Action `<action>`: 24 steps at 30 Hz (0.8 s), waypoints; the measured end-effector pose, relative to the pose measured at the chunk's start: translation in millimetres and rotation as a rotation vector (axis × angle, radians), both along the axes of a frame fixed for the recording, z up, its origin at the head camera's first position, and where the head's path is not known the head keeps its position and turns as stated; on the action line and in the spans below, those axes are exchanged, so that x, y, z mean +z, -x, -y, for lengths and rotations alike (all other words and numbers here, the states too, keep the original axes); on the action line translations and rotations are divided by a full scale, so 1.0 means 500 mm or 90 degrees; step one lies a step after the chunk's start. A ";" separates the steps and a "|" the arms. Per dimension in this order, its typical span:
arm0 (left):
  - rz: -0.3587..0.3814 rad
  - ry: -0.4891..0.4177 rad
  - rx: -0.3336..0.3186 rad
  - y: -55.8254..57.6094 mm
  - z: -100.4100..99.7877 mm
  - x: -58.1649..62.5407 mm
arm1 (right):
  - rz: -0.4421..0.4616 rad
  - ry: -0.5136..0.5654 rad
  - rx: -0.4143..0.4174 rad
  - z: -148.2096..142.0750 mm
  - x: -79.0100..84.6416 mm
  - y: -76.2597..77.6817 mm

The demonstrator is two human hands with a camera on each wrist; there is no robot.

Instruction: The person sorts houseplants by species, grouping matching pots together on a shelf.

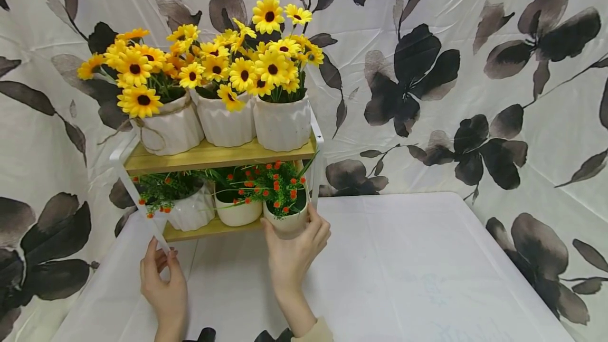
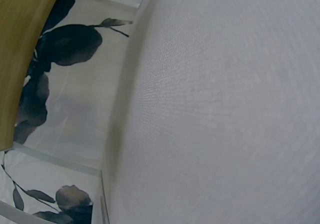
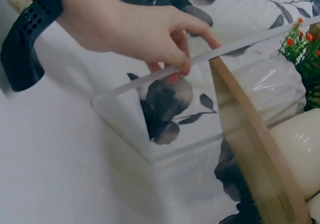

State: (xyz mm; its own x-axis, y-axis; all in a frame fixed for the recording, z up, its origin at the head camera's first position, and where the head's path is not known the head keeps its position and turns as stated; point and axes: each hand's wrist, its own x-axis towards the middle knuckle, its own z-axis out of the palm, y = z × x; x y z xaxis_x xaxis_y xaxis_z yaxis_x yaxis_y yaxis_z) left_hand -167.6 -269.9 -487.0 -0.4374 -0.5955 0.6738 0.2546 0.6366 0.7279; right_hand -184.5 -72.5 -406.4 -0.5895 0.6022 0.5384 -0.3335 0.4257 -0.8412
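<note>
Across the lower wooden shelf of a two-tier white-framed plant stand (image 1: 317, 144), my right hand (image 1: 294, 255) holds a cream flower pot (image 1: 285, 221) with small orange-red blooms, thumb on its left side and fingers on its right. My left hand (image 1: 163, 281) pinches the stand's left front leg; the right wrist view shows this hand (image 3: 135, 26) with thumb and fingers on the white bar (image 3: 137, 82). Beside the held pot stand another cream pot (image 1: 237, 214) and a white ribbed pot (image 1: 192, 210). In the left wrist view, neither hand shows, only a shelf board (image 2: 25, 59) and frame bars.
Three white pots of yellow sunflowers stand on the upper shelf (image 1: 223, 154); the left pot (image 1: 173, 128) has twine around it. A white-covered table (image 1: 404, 257) spreads under and right of the stand. Behind hangs a flower-printed cloth (image 1: 427, 136).
</note>
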 end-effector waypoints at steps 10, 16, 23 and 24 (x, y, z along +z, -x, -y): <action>0.000 0.002 0.000 -0.001 -0.002 0.003 | -0.021 -0.041 -0.029 0.003 -0.008 0.010; 0.000 0.002 -0.003 -0.001 -0.003 0.006 | -0.053 -0.082 -0.056 0.003 -0.011 0.016; -0.005 0.000 -0.001 -0.002 -0.001 0.004 | -0.081 -0.116 -0.061 0.001 -0.020 0.021; -0.006 0.002 0.001 -0.002 -0.001 0.004 | -0.085 -0.123 -0.059 0.000 -0.022 0.021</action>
State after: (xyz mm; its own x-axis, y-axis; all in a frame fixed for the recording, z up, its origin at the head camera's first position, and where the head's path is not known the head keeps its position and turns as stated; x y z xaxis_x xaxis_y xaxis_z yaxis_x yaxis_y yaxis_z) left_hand -166.5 -269.4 -484.9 -0.4303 -0.5942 0.6795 0.2612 0.6386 0.7238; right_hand -194.9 -72.4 -417.2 -0.4527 0.5287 0.7180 -0.3877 0.6084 -0.6925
